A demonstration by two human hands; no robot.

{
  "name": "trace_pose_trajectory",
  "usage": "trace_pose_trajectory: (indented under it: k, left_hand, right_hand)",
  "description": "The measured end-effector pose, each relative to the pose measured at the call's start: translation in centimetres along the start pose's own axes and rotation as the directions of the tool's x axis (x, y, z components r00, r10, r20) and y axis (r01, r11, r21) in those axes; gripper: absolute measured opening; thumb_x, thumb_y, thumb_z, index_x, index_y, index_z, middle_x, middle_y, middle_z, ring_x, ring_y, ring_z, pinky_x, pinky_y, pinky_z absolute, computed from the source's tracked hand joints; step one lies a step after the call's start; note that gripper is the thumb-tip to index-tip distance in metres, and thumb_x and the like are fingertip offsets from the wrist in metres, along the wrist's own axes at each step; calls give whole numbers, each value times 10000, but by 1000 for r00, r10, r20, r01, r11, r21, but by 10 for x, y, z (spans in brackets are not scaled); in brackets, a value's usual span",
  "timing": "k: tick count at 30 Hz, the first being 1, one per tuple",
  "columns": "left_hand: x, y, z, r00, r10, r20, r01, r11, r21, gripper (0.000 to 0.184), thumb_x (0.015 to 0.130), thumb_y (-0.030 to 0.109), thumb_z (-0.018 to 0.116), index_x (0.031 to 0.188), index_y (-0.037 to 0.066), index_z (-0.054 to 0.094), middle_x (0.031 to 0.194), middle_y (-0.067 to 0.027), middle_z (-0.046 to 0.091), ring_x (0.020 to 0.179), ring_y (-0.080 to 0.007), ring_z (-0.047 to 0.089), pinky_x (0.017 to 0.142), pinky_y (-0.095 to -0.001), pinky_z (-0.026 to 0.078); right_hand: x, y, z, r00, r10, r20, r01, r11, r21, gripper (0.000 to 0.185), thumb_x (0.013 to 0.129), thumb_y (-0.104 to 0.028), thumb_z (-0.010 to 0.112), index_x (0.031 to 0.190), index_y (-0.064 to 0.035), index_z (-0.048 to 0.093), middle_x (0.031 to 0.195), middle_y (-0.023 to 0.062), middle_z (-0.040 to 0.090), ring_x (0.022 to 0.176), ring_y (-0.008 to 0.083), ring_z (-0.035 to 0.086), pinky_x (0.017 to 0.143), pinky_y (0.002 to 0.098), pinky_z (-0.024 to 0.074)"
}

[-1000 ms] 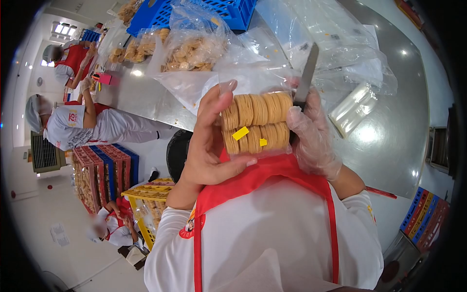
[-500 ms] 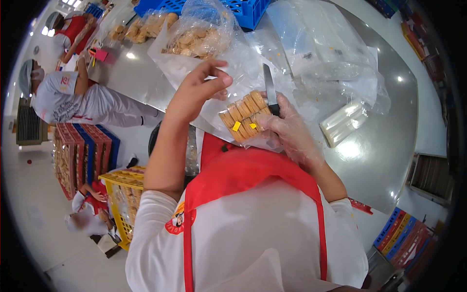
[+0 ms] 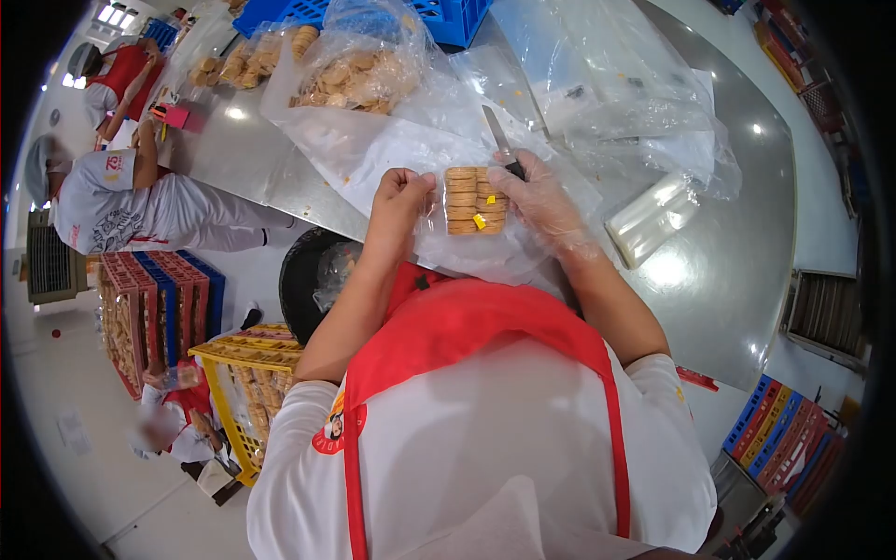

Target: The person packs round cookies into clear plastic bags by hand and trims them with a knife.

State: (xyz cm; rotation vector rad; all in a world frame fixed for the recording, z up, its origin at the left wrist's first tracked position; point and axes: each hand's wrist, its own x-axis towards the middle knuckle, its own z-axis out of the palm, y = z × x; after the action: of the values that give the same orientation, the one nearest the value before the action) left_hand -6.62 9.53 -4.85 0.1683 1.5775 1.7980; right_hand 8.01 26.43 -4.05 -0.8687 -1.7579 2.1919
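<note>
A clear plastic packet of round biscuits (image 3: 463, 200), stacked in two rows with two small yellow stickers on it, is held level in front of my red apron. My bare left hand (image 3: 401, 198) is closed, pinching the loose film at the packet's left end. In a thin clear glove, my right hand (image 3: 546, 198) grips the packet's right end and also holds a knife (image 3: 497, 131) by its dark handle, the blade pointing up and away. Beyond the hands, a big open plastic bag of loose biscuits (image 3: 350, 82) lies on white sheeting.
Flat clear bags (image 3: 597, 65) and a stack of clear film sleeves (image 3: 649, 219) lie on the steel table (image 3: 737, 252). At the back stands a blue crate (image 3: 457, 21). Left of me are a black bin (image 3: 301, 299), a yellow crate (image 3: 219, 373) and several co-workers.
My left hand has come down from above the packet and closed on its film end. The packet has turned from tilted to nearly straight. The knife blade now leans further left.
</note>
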Motion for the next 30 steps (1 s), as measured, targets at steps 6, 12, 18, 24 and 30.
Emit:
trace_pose_trajectory:
  k: [6,12,18,24,30]
  left_hand:
    - [-1,-1,-1,999,1,51,4,995,-97,192,950,164,687,992,10,581,825,-59,629,691,-123,570,662,-277,486]
    - [5,-2,-4,987,153,-42,-150,986,70,145,967,113,643,1040,-2,594,899,-84,632,695,-141,586,658,-275,491]
    - [7,3,-14,987,148,68,-163,927,338,332,888,-15,652,1203,-25,547,1089,-84,572,761,-140,623,704,-286,524]
    - [-5,8,-10,994,6,113,-21,991,131,472,799,-90,698,1224,-1,512,1067,-50,524,832,-144,617,765,-271,519]
    - [-14,-2,0,944,265,199,-328,825,459,542,734,-88,756,1206,12,508,1078,-53,510,926,-129,576,822,-261,511]
  right_hand:
    - [0,-8,3,999,-46,-22,45,997,-67,417,962,-287,661,1276,-22,588,1012,39,619,924,135,553,829,273,460]
    - [3,-5,1,982,-133,-133,111,981,-159,385,989,-265,580,1305,-47,608,936,-22,573,785,73,467,689,229,396]
    - [-26,-12,-2,990,-105,-92,88,981,-172,353,996,-193,547,1308,-43,611,889,-27,561,758,73,469,668,231,402]
    - [-28,5,-3,982,-66,-174,47,993,-106,385,969,-215,635,1302,-27,591,886,-10,547,740,77,483,640,233,415]
    - [-32,1,10,988,2,-157,-11,999,-54,470,955,-265,671,1342,-25,553,927,5,539,740,89,497,654,242,437]
